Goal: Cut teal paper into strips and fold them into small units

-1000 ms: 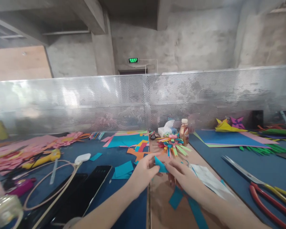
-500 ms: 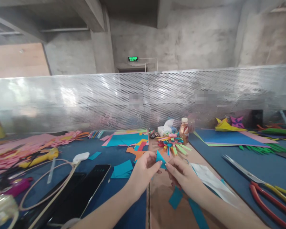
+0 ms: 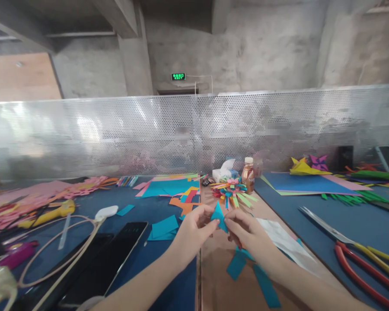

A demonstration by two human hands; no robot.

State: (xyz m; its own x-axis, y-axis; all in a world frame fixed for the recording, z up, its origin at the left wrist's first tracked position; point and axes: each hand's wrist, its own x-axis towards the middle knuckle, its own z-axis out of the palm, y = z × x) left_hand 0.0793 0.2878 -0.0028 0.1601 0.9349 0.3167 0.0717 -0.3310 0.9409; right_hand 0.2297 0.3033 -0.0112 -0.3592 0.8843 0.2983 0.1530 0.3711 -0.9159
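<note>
One long grey perforated metal panel [image 3: 126, 134] stands across the far side of our blue-and-brown surface [image 3: 214, 285]. Long metal scissors with red-and-yellow handles [image 3: 340, 244] lie well to the right, and a multicoloured bundle of paper strips [image 3: 230, 191] sits just beyond our hands. Our left hand [image 3: 194, 231] and right hand [image 3: 246, 231] have their fingers pinched on opposite edges of a small, folded, bright-blue paper piece [image 3: 218, 218], held above the brown strip, point upward. We judge it light, fairly crisp, and easily creased or torn, so a gentle hold along the folded edges suits it. Its upper tip is free of the fingers; room for moving seems best upward, with the bundle ahead and the scissors off right.
</note>
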